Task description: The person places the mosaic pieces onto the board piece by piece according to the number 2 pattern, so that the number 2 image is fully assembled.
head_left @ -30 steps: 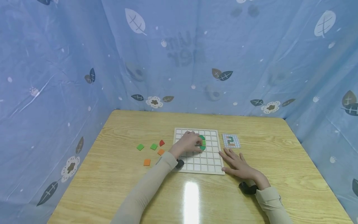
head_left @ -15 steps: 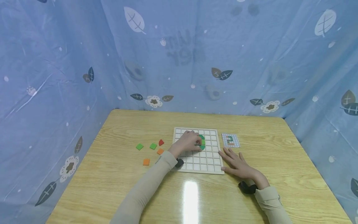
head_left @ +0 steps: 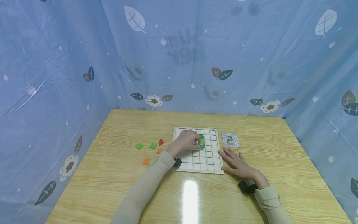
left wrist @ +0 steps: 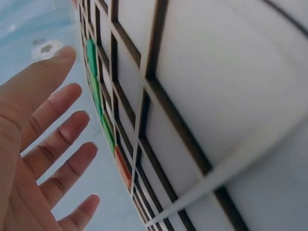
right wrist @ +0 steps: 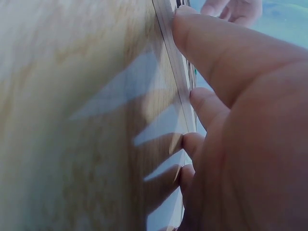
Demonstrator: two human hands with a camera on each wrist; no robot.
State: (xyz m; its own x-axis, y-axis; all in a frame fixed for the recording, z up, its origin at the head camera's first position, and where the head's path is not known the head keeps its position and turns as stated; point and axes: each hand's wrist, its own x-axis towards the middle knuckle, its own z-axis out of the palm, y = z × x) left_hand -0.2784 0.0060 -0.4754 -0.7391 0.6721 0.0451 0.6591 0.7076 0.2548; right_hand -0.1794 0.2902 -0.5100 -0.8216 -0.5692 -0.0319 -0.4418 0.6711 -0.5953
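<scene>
A white grid board with a pale frame lies on the table. My left hand is over its upper middle, fingertips close beside a column of green pieces: a light green square between two darker rounded ones. In the left wrist view, the fingers are spread and loosely bent, with nothing between thumb and fingers. Past them, green pieces and an orange-red piece sit in the grid. My right hand rests flat with fingers spread, its fingertips at the board's right edge.
Left of the board lie loose pieces: green squares, orange squares and a red quarter-round piece. A small pattern card lies right of the board. A blue curtain surrounds the table.
My left hand has shifted slightly left, away from the green pieces. The right hand stays at the board's edge, and the head view has tilted a touch.
</scene>
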